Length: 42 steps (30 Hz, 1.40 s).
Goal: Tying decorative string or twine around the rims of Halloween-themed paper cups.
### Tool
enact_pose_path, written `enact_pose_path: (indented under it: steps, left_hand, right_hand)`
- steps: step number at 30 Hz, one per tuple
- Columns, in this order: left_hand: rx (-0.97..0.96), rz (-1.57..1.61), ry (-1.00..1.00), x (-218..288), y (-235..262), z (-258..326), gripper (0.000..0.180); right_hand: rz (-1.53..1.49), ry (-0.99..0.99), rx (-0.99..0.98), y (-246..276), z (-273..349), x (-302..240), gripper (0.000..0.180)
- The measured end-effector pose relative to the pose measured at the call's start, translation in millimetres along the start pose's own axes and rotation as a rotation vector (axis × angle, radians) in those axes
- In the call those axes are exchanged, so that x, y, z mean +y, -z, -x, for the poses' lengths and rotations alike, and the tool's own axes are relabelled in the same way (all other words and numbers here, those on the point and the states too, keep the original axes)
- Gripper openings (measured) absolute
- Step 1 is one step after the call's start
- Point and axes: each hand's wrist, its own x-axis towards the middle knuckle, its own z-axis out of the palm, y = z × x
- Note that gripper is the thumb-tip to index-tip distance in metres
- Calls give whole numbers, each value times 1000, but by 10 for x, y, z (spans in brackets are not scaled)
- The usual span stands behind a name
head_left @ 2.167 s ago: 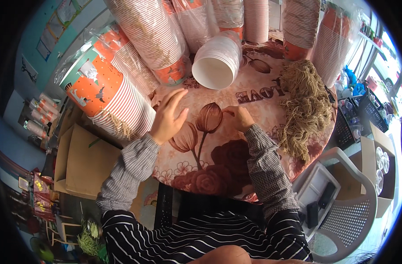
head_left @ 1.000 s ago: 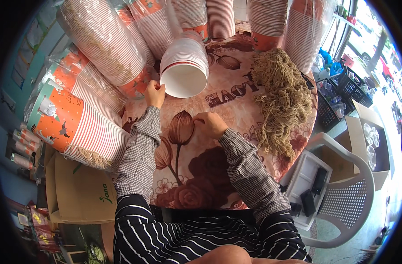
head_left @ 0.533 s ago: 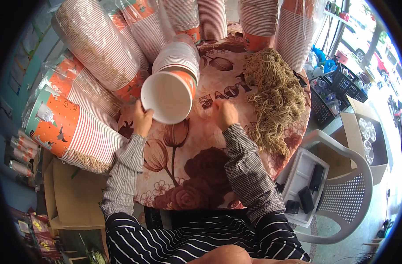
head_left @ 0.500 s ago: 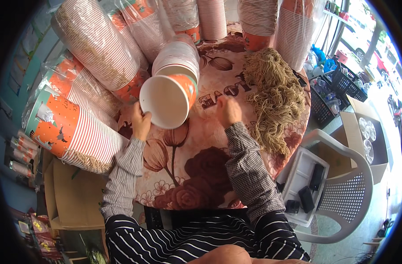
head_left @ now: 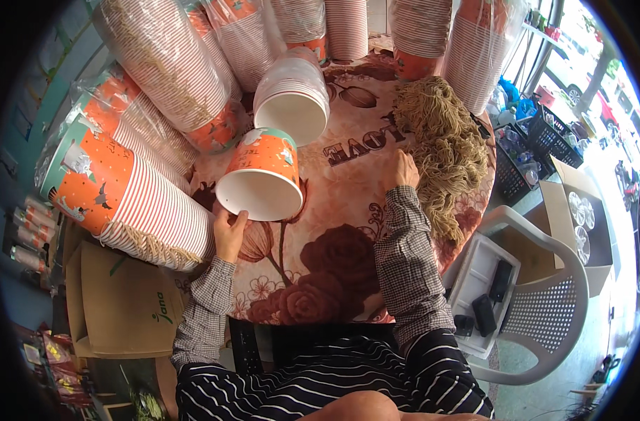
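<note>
Nearest, the left hand (head_left: 228,235) has its fingers closed on the rim of a single orange paper cup (head_left: 261,175), tipped mouth-down toward the person over the flowered table (head_left: 334,245). Right hand (head_left: 404,170) lies further out, fingers loosely spread on the edge of the tan string pile (head_left: 442,144), holding nothing that shows. Beyond lies a white cup stack (head_left: 292,102); with only a rim pinch, the cup could slip or crease, or knock the stack behind.
</note>
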Motion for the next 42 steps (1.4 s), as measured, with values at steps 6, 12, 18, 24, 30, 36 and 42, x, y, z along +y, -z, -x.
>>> enact_pose_path:
  steps: [6, 12, 18, 24, 30, 36, 42]
  left_hand:
    - [-219, -423, -40, 259, 272, 300, 31]
    - [-397, -361, -261, 633, -2, 727, 20]
    - [-577, -224, -393, 962, -585, 822, 11]
    - [-485, -192, -622, 890, -1161, 493, 17]
    - [-257, -101, -223, 394, -1161, 71, 33]
    - [-533, 729, 276, 645, -1246, -9, 34]
    - [-579, 877, 472, 779, -1249, 91, 26]
  right_hand:
    - [-122, -121, 13, 123, -89, 51, 23]
    - [-36, -103, -35, 139, -61, 52, 24]
    - [-101, 220, 172, 9, 21, -60, 15]
    - [-398, 608, -213, -248, 202, -294, 15]
    - [-454, 805, -312, -101, 278, -434, 15]
    - [-873, 665, -738, 162, 533, -713, 20]
    - [-1016, 534, -624, 105, 562, -746, 21]
